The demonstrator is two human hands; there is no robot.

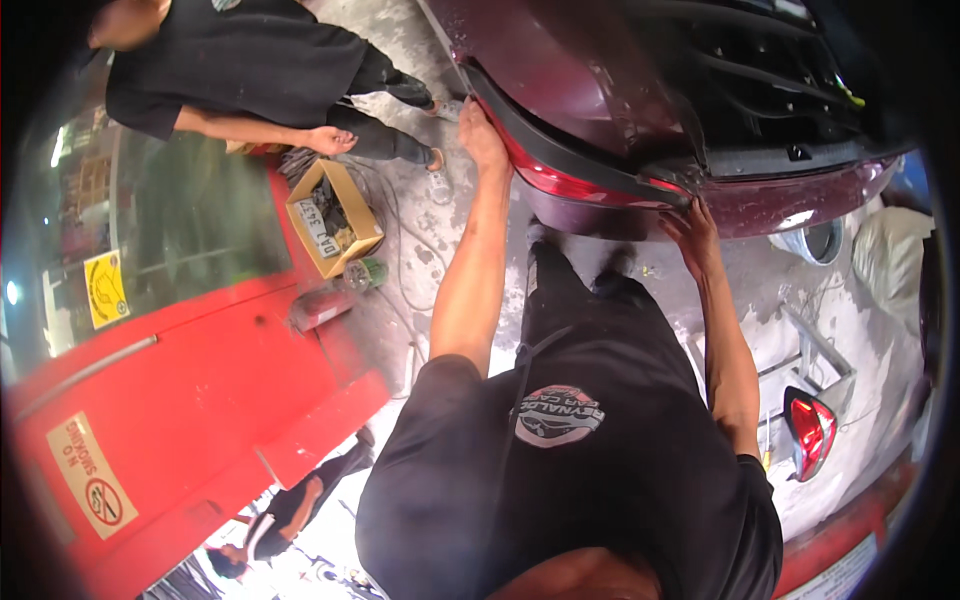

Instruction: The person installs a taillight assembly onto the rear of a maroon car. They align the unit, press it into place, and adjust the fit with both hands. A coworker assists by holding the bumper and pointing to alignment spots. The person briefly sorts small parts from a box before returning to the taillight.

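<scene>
A long, curved red tail light [560, 185] with a black upper edge lies along the rear corner of a dark purple car [570, 50]. My left hand [485, 135] grips its far-left end, with the fingertips partly hidden behind the edge. At the light's other end, beside the trunk opening, my right hand [693, 235] has its fingers bent onto the narrow tip. Both arms reach forward from my body. Whether the light is fastened to the car I cannot tell.
Another red tail light [812, 432] rests at the right near a metal frame [825, 355]. A cardboard box [350, 245] of parts and a glass jar [366, 273] sit left. A co-worker [240, 65] stands far left, beyond a red panel [200, 400]. Another person [290, 520] is lower left.
</scene>
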